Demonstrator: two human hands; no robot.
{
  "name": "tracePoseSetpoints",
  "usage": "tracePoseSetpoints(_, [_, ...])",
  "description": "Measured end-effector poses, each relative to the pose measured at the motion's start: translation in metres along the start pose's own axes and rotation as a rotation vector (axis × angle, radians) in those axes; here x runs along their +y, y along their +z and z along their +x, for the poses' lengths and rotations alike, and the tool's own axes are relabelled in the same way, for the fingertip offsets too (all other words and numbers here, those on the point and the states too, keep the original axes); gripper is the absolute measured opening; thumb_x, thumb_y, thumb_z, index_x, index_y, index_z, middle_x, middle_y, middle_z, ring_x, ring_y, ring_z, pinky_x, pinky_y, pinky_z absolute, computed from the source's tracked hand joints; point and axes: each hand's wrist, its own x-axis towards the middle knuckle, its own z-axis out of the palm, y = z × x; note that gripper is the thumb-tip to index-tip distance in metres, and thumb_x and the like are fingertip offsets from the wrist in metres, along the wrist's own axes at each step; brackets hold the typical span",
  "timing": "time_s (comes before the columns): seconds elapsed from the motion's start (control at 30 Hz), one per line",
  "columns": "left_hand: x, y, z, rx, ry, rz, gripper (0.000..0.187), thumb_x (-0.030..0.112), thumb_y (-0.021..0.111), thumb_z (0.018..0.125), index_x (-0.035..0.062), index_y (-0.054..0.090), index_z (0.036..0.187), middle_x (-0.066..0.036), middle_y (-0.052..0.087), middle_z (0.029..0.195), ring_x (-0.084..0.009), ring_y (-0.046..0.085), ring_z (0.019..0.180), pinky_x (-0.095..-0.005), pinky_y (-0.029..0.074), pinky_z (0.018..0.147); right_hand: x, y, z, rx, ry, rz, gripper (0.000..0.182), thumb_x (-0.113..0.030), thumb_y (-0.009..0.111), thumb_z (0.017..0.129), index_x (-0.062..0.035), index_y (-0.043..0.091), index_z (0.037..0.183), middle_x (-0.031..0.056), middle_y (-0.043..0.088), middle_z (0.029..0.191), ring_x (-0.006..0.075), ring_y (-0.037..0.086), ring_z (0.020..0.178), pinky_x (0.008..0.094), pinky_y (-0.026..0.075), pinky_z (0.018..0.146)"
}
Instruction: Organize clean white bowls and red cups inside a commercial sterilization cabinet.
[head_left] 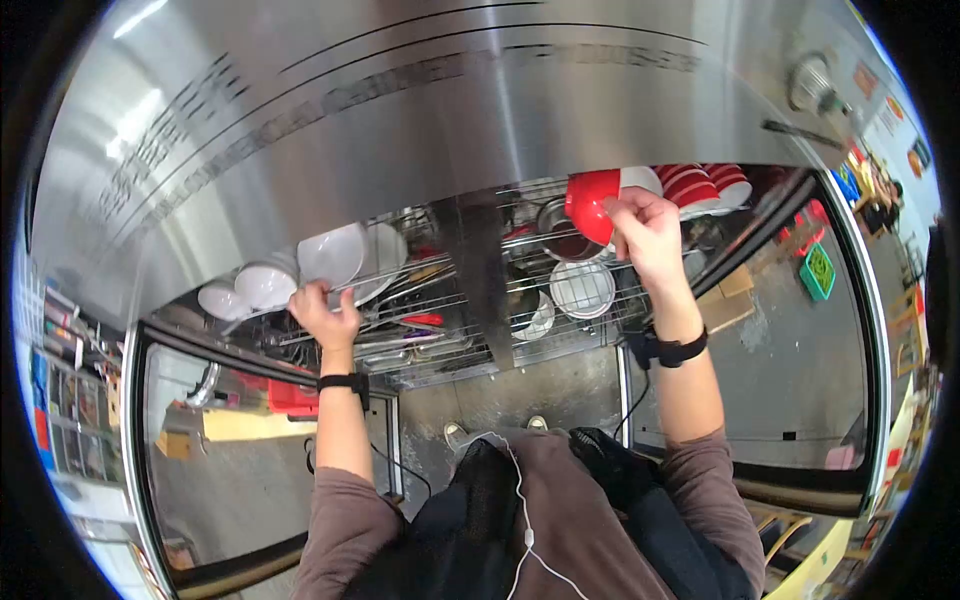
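Note:
In the head view, my right hand [648, 232] is closed on a red bowl [592, 203], with thumb and fingers at its right side. The bowl is tilted over the upper wire shelf of a steel cabinet. My left hand [326, 316] has curled fingers at the front of the shelf, just below a white bowl [333, 252]. Whether it grips the shelf's wire or the bowl's rim cannot be made out. More white bowls [266, 287] lean to the left of this hand. Red-and-white striped bowls [688, 186] stand in a row right of my right hand.
Open glass doors [752, 350] flank me on both sides. The lower wire shelf holds stacked white plates [582, 290], a metal pot [562, 225] and utensils with a red handle [424, 320]. A steel panel [420, 110] overhangs the shelves. A green basket [818, 270] stands beyond the right door.

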Motion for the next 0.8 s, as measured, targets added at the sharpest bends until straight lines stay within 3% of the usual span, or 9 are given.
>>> tracePoseSetpoints(0.1, [0.002, -0.001, 0.003, 0.031, 0.013, -0.015, 0.035, 0.03, 0.083, 0.074, 0.0075, 0.061, 0.088, -0.009, 0.056, 0.077, -0.0329, 0.053, 0.077, -0.0448, 0.039, 0.079, 0.004, 0.023, 0.023, -0.3, -0.019, -0.303, 0.018, -0.013, 0.071, 0.099, 0.0044, 0.074, 0.106, 0.0008, 0.069, 0.076, 0.0047, 0.059, 0.058, 0.0229, 0.046, 0.052])
tracePoseSetpoints(0.17, [-0.002, -0.001, 0.003, 0.02, 0.028, -0.018, 0.034, 0.029, 0.084, 0.072, 0.0075, 0.061, 0.086, -0.008, 0.056, 0.077, -0.033, 0.054, 0.075, -0.0446, 0.039, 0.077, 0.003, 0.04, 0.048, -0.459, -0.178, -0.679, 0.021, -0.016, 0.074, 0.096, 0.0019, 0.075, 0.108, 0.0069, 0.075, 0.083, 0.0121, 0.066, 0.065, 0.0298, 0.053, 0.061])
tracePoseSetpoints(0.2, [0.0, -0.002, 0.006, 0.037, 0.042, -0.044, 0.034, 0.028, 0.084, 0.072, 0.0078, 0.061, 0.086, -0.007, 0.057, 0.077, -0.0319, 0.055, 0.075, -0.044, 0.039, 0.077, 0.007, 0.046, 0.059, -0.498, -0.258, -0.855, 0.029, -0.026, 0.075, 0.093, -0.0016, 0.077, 0.11, 0.0146, 0.078, 0.092, 0.0258, 0.073, 0.079, 0.0408, 0.057, 0.077])
tracePoseSetpoints(0.3, [-0.009, 0.002, 0.003, 0.066, 0.087, -0.077, 0.033, 0.029, 0.083, 0.073, 0.0089, 0.061, 0.087, -0.007, 0.059, 0.077, -0.0309, 0.056, 0.074, -0.0444, 0.039, 0.075, 0.049, 0.062, 0.105, -0.637, -0.2, -1.537, 0.039, -0.037, 0.074, 0.092, -0.0065, 0.076, 0.117, 0.0187, 0.077, 0.106, 0.0343, 0.072, 0.1, 0.0471, 0.054, 0.092])
tracePoseSetpoints(0.33, [-0.011, 0.003, 0.002, 0.065, 0.09, -0.083, 0.033, 0.031, 0.083, 0.075, 0.0094, 0.06, 0.086, -0.006, 0.058, 0.078, -0.0306, 0.056, 0.074, -0.0442, 0.038, 0.075, 0.045, 0.07, 0.104, -0.525, -0.617, -1.415, 0.037, -0.034, 0.071, 0.094, -0.0013, 0.077, 0.112, 0.023, 0.076, 0.103, 0.0436, 0.071, 0.097, 0.0544, 0.052, 0.093])
tracePoseSetpoints(0.43, [-0.015, 0.006, 0.001, 0.069, 0.093, -0.097, 0.034, 0.036, 0.081, 0.078, 0.0107, 0.059, 0.085, -0.005, 0.058, 0.078, -0.0298, 0.055, 0.074, -0.0439, 0.038, 0.073, 0.018, 0.099, 0.1, -0.352, -0.96, -1.129, 0.039, -0.036, 0.07, 0.095, -0.002, 0.076, 0.113, 0.0223, 0.075, 0.109, 0.0449, 0.07, 0.099, 0.0537, 0.053, 0.093])
tracePoseSetpoints(0.8, [-0.015, 0.003, 0.0, 0.04, 0.068, -0.092, 0.036, 0.04, 0.083, 0.074, 0.0118, 0.063, 0.087, -0.003, 0.063, 0.08, -0.0261, 0.057, 0.073, -0.0423, 0.039, 0.074, 0.064, 0.132, 0.158, -0.445, -0.911, -1.157, 0.038, -0.037, 0.071, 0.094, -0.002, 0.076, 0.108, 0.0226, 0.075, 0.104, 0.0451, 0.07, 0.096, 0.0523, 0.054, 0.09])
